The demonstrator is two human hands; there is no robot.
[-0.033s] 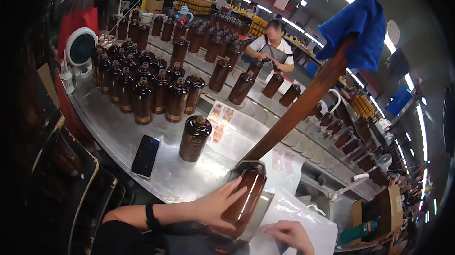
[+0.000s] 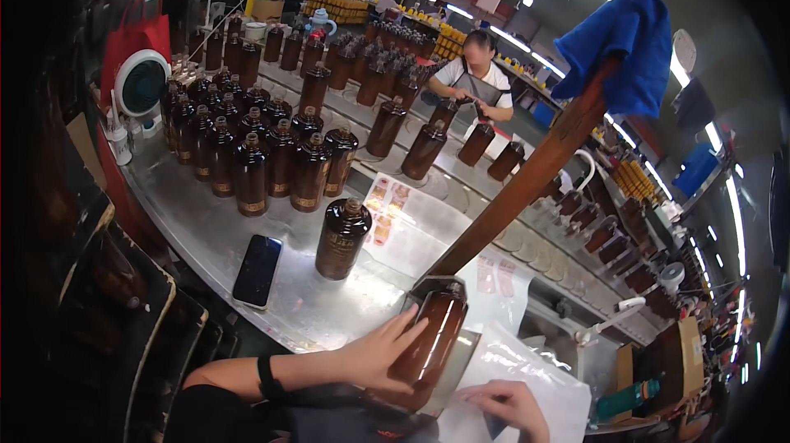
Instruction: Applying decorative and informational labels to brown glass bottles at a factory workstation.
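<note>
A brown glass bottle [image 2: 440,336] leans tilted in front of me, its neck end against a dark bracket at the foot of a wooden post. My left hand [image 2: 387,354] rests over its side, thumb and fingers gripping it. Just right of the bottle, my right hand [image 2: 512,406] hovers at a glossy white sheet [image 2: 531,369], its fingers bent and pressed together. Something small and dark shows beneath those fingers, too hidden to name. Another brown bottle [image 2: 343,239] with gold print stands upright on the metal table [image 2: 300,299], beside a black phone [image 2: 257,270].
Several brown bottles [image 2: 253,176] crowd the table's left side, near a round fan [image 2: 141,83]. A conveyor [image 2: 444,188] carries more bottles past a person [image 2: 477,73] opposite. The wooden post [image 2: 527,196], topped with a blue cloth [image 2: 621,48], slants across. Label sheets [image 2: 395,204] lie behind the bottle.
The whole view has shifted slightly. Both hands and the tilted bottle keep nearly the same places relative to each other.
</note>
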